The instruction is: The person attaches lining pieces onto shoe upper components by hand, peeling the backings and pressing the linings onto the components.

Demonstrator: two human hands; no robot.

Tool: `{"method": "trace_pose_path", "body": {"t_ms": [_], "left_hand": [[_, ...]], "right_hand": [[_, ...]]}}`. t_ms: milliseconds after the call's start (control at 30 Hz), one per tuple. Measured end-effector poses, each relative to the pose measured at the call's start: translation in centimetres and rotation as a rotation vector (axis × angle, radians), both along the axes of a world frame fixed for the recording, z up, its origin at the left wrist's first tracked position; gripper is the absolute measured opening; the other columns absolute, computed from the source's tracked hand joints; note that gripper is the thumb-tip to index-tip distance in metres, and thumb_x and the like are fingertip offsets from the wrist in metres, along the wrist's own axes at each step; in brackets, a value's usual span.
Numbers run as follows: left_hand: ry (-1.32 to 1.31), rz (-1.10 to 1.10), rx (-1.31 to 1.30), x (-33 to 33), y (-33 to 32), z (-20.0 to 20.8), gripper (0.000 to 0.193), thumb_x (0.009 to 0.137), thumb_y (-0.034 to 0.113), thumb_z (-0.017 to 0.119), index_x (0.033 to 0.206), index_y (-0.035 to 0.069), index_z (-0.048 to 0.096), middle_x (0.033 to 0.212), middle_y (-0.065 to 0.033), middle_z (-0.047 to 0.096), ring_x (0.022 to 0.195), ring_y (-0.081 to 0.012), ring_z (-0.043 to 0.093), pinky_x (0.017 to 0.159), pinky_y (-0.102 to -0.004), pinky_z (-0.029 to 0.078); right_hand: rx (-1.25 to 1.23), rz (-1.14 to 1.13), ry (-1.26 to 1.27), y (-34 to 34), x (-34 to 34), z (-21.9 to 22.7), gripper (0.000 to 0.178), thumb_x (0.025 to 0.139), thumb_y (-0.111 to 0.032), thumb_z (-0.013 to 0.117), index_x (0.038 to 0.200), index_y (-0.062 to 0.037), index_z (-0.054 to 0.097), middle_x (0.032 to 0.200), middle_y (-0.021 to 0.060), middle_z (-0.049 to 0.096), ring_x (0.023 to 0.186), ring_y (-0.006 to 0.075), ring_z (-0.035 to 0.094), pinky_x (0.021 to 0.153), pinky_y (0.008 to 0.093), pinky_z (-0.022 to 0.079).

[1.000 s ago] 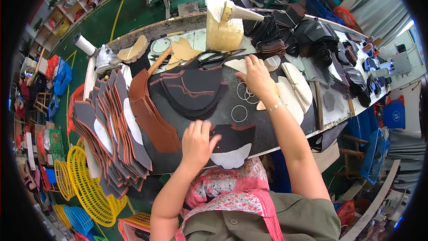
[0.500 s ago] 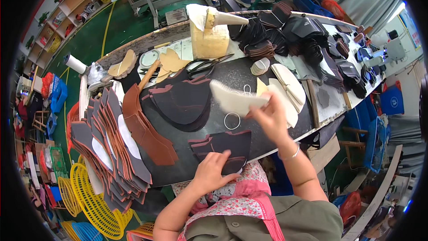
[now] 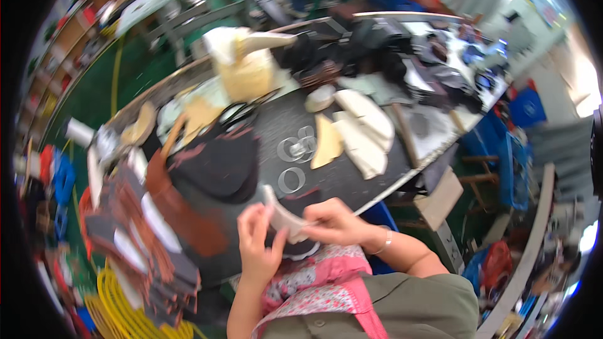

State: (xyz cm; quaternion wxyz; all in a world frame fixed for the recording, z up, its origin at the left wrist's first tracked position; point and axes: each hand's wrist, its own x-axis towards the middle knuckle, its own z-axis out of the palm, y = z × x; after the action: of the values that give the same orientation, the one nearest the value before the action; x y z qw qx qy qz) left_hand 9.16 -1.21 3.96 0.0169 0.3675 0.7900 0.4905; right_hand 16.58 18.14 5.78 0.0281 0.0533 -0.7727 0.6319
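Observation:
A curved off-white shoe-lining piece [image 3: 286, 216] is held low over the table's near edge, between my two hands. My right hand [image 3: 336, 221] pinches its right end. My left hand [image 3: 259, 242] has its fingers and thumb around the left end, though motion blurs the grip. Beneath them a dark cut piece [image 3: 303, 199] lies at the edge, mostly hidden. Beyond my hands are a clear ring [image 3: 291, 180] and a few more rings [image 3: 298, 145]. A pale yellow curved piece [image 3: 326, 141] rests beside a stack of off-white pieces [image 3: 361, 141].
Left on the table are a stack of black pieces [image 3: 217, 166], brown pieces [image 3: 182, 207] and fanned grey pieces [image 3: 144, 245]. Scissors [image 3: 237, 115] lie behind, near a yellowish block [image 3: 248, 78]. Dark piles [image 3: 377, 41] fill the far right. Yellow baskets [image 3: 119, 301] stand lower left.
My right hand has brought the off-white piece down and left, and my left hand has risen from the dark piece to meet it. The whole view has shifted and blurred.

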Motion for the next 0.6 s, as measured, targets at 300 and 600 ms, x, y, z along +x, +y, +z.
{"method": "trace_pose_path", "body": {"t_ms": [300,600], "left_hand": [[-0.439,-0.027,0.299,-5.6,4.3,-0.7,0.020,0.079,0.009,0.070,0.095,-0.001,0.065,0.090,-0.0050,0.064,0.074,-0.0090,0.057,0.064,-0.0204,0.045],[0.249,-0.094,0.106,-4.6,7.1,1.6,0.036,0.069,0.001,0.073,0.100,0.001,0.057,0.101,-0.0148,0.058,0.090,-0.0293,0.058,0.078,-0.0379,0.047]], "right_hand": [[-0.603,-0.205,-0.021,0.6,-3.9,-0.6,0.023,0.096,-0.023,0.053,0.082,-0.0050,0.057,0.064,-0.0022,0.054,0.056,0.0040,0.048,0.049,0.0207,0.038],[0.068,-0.495,0.118,2.1,-3.3,0.4,0.018,0.086,-0.011,0.056,0.073,0.0004,0.052,0.056,0.0084,0.048,0.049,0.0133,0.045,0.046,0.0304,0.036]]}}
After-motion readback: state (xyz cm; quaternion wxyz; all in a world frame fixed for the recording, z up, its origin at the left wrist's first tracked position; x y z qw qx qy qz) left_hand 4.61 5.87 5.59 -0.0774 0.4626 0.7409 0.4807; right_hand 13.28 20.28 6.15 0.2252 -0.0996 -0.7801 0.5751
